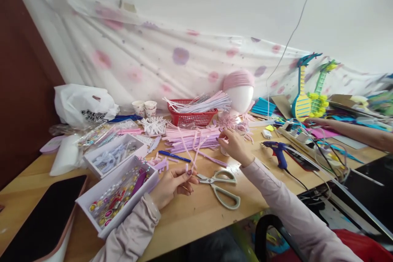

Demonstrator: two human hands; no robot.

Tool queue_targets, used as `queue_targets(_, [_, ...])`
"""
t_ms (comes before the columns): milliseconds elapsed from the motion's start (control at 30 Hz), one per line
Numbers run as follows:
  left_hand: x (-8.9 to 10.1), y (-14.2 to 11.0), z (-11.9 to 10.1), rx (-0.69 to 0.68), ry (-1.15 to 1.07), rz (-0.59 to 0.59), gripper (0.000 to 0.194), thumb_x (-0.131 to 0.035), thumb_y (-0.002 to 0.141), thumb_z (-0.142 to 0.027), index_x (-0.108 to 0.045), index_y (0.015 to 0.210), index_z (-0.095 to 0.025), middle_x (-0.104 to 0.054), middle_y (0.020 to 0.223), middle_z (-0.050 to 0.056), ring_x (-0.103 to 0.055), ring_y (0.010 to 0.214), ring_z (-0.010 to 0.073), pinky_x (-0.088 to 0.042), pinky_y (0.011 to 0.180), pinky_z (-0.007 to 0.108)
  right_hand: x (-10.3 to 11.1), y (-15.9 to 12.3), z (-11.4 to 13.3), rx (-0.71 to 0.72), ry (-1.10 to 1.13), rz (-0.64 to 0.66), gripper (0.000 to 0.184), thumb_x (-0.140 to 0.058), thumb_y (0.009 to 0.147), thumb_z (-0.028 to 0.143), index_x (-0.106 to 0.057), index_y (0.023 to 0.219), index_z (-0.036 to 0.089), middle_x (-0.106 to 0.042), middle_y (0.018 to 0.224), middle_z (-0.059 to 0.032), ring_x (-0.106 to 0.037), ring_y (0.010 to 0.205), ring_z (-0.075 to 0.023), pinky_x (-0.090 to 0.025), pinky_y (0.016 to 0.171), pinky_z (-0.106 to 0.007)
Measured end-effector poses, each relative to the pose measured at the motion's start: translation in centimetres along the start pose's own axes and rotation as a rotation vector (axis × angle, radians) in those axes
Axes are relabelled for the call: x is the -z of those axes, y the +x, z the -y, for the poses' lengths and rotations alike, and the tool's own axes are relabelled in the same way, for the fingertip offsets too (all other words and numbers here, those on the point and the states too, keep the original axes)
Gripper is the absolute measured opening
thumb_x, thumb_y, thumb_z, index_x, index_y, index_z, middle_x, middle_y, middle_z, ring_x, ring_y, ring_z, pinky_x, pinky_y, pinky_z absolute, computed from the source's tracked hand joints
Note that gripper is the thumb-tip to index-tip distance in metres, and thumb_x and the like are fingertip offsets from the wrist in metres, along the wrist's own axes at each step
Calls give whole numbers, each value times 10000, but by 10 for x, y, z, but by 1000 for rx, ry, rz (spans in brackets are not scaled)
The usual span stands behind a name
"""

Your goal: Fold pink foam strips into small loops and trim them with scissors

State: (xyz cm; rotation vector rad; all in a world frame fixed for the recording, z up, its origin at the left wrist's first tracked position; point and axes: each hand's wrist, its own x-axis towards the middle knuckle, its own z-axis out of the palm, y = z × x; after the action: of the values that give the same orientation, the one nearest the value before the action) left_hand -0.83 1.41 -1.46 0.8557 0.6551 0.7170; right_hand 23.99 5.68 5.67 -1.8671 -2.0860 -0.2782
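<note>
My left hand (175,186) is closed in a pinch on a pink pipe cleaner (185,147) bent to a V, its two ends pointing up and away. Just right of those fingers, scissors (225,184) with pale handles lie spread on the table. Farther off, my right hand (235,145) is raised with fingers curled together at the right end of a pile of pink and lilac pipe cleaners (190,139). What those fingertips hold, if anything, cannot be made out. A small white object (224,152) is partly hidden under that hand. Lilac cut pieces (159,164) lie beyond my left hand.
A red basket (193,119) of pipe cleaners stands at the back beside a white head form (242,96). Left are white boxes (101,229) of beads and trinkets. Right, a blue glue gun (278,153) lies near a power strip (302,143) and cables; another person's arm (353,131) reaches in.
</note>
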Motion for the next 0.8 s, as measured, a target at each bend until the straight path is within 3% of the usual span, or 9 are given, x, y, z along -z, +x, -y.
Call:
queue_targets(67, [-1, -2, -2, 10, 33, 15, 357, -749, 646, -390, -692, 863, -114, -718, 757, 85, -606, 501, 87, -472, 492, 180, -5, -4, 24, 9, 38, 29, 312, -414, 884, 390, -613, 845, 152, -667, 795, -82, -602, 723, -181, -373, 622, -252])
queue_targets(167, [-1, -5, -3, 40, 102, 74, 376, -756, 630, -401, -700, 856, -106, -720, 736, 93, -618, 510, 104, -466, 490, 189, -19, -4, 61, 29, 111, 292, 478, -439, 819, 569, -658, 716, 157, -682, 713, -105, -621, 664, -196, -367, 563, -253])
queue_targets(267, [1, -6, -3, 57, 135, 107, 418, -754, 620, -426, -700, 882, -104, -725, 763, 109, -626, 518, 113, -470, 500, 198, -35, 2, 80, -14, 159, 418, 438, -521, 777, 510, -651, 587, 138, -667, 616, -124, -627, 617, -205, -377, 537, -248])
queue_targets(400, [2, -6, -1, 62, 132, 121, 428, -744, 627, -439, -695, 887, -102, -726, 794, 126, -632, 525, 118, -474, 505, 202, -42, 9, 72, -8, 288, 481, 274, -531, 755, 233, -593, 508, 131, -617, 500, -79, -592, 515, -159, -382, 496, -225])
queue_targets(567, [0, -6, -4, 82, 120, 132, 395, -736, 645, -422, -694, 880, -107, -727, 800, 125, -637, 536, 119, -482, 519, 203, -19, 3, 43, 4, 519, 603, 243, -436, 803, 221, -551, 609, 130, -550, 489, -8, -502, 403, -87, -365, 384, -172])
queue_targets(667, [-3, -6, -4, 13, 158, 19, 426, -709, 666, -443, -686, 919, -101, -726, 790, 125, -634, 537, 130, -491, 530, 223, -9, -2, 36, 12, 837, 593, 211, -458, 830, 306, -512, 711, 140, -495, 521, 35, -442, 382, -55, -334, 350, -151])
queue_targets(800, [-7, -3, 0, -190, 285, -301, 437, -651, 699, -485, -679, 936, -119, -723, 833, 102, -657, 644, 183, -521, 584, 275, -20, -9, 47, 44, 1326, 539, 260, -563, 792, 397, -493, 816, 148, -458, 524, 70, -413, 375, -42, -330, 351, -145])
